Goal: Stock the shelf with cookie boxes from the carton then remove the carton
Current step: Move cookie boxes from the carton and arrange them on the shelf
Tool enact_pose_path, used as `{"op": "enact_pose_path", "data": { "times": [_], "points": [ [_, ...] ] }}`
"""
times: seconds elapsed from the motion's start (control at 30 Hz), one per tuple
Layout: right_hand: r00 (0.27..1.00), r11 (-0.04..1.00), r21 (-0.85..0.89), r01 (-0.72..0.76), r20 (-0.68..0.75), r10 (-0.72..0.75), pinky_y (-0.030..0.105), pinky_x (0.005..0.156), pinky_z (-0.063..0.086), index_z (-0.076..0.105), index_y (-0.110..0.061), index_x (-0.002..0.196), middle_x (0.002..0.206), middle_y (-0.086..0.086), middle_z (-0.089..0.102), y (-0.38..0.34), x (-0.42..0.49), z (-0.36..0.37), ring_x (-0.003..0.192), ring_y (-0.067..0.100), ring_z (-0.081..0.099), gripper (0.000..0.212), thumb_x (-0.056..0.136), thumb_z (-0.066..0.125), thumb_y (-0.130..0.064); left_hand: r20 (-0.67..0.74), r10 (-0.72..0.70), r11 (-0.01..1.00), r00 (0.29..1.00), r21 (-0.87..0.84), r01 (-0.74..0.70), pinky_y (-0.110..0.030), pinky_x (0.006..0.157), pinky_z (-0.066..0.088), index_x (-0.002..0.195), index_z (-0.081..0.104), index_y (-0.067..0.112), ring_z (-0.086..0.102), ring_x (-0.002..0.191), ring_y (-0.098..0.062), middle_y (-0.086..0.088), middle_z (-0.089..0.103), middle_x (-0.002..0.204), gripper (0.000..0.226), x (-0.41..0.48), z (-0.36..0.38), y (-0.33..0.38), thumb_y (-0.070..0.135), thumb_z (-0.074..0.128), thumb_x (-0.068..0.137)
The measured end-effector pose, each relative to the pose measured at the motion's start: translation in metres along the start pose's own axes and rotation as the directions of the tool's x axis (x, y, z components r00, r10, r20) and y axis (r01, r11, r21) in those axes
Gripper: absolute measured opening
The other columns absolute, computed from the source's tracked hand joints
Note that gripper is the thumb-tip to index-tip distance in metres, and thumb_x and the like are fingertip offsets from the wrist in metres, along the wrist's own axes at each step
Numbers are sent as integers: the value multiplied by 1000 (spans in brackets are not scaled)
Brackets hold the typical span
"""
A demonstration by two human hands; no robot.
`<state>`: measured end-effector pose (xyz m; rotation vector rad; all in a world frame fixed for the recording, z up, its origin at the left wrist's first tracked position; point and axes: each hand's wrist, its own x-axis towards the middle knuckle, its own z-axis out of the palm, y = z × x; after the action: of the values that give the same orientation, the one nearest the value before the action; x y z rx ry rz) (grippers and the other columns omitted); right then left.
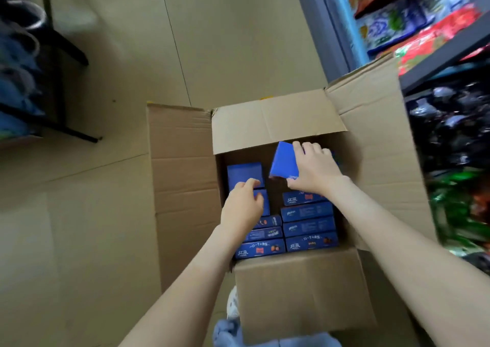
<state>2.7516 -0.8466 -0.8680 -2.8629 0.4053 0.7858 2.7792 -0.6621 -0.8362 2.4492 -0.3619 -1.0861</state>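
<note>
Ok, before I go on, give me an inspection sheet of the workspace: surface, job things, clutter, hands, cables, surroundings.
Surface: tan floor; the carton stands on it.
Job's things: carton with its flaps open; blue cookie boxes packed in two columns inside, with gaps at the far end; one tilted cookie box raised at the far right.
Clutter: nothing seen.
Hands: right hand grips the tilted cookie box; left hand is on the left column with its fingers curled, grip unclear.
Cables: nothing seen.
Surroundings: shelf with snack bags to the right; black rack at the far left; a shoe by the carton's near flap.
</note>
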Motion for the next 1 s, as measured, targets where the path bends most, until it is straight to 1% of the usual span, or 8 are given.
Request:
{"op": "enact_pose_path", "data": {
  "times": [0.27,0.4,0.5,0.6,0.7,0.8,0.9,1.0],
  "points": [
    [962,832,488,-263,194,191,42,91,46,49,-17,118,116,9,54,4,-176,-244,117,31,49,78,59,52,-68,32,249,942,968,-239,-235,-32,88,43,120,54,11,57,105,-21,-7,64,110,40,-141,-135,160,13,66,82],
    [954,794,530,-297,200,224,36,93,39,33,-13,145,135,10,44,6,-272,-361,131,27,41,91,74,53,-67,218,370,897,903,-338,-286,-44,86,54,99,60,30,70,90,-24,-2,71,94,31,-206,-209,218,22,74,72],
    [956,777,558,-291,151,250,34,94,38,32,-15,145,144,8,38,6,-335,-426,133,26,39,80,83,52,-62,238,449,881,861,-279,-382,-27,97,45,128,50,25,62,109,-17,4,64,112,60,-251,-255,265,23,79,75],
    [956,780,557,-285,101,277,33,96,41,28,-16,148,152,7,33,5,-391,-474,134,23,40,82,83,54,-59,311,578,815,754,-269,-514,-3,92,35,148,20,29,45,116,10,15,43,132,96,-300,-293,315,12,79,74],
    [944,749,599,-281,32,329,30,87,44,38,-19,144,140,5,47,5,-446,-513,119,20,53,70,85,57,-52,362,695,697,621,-127,-706,-17,107,32,149,18,32,34,130,1,5,33,146,103,-338,-316,361,15,81,70],
    [925,761,588,-273,-56,375,30,94,43,49,-25,137,137,1,52,11,-502,-539,119,18,53,61,84,58,-54,426,730,524,534,153,-838,-37,107,38,142,34,38,44,122,-16,1,40,133,88,-376,-328,407,42,80,67],
    [908,789,552,-270,-126,399,27,93,39,46,-24,141,144,-1,47,21,-556,-557,126,16,48,67,84,58,-56,514,685,401,516,326,-856,-39,104,38,143,33,37,42,120,-20,-1,36,131,88,-421,-330,453,55,74,68],
    [884,765,598,-240,-192,427,25,96,37,46,-26,140,144,-5,45,30,-615,-575,128,13,45,62,86,59,-53,548,708,289,446,350,-891,-35,93,45,133,49,33,50,110,-20,2,45,119,85,-468,-329,491,67,70,57]
  ]
}}
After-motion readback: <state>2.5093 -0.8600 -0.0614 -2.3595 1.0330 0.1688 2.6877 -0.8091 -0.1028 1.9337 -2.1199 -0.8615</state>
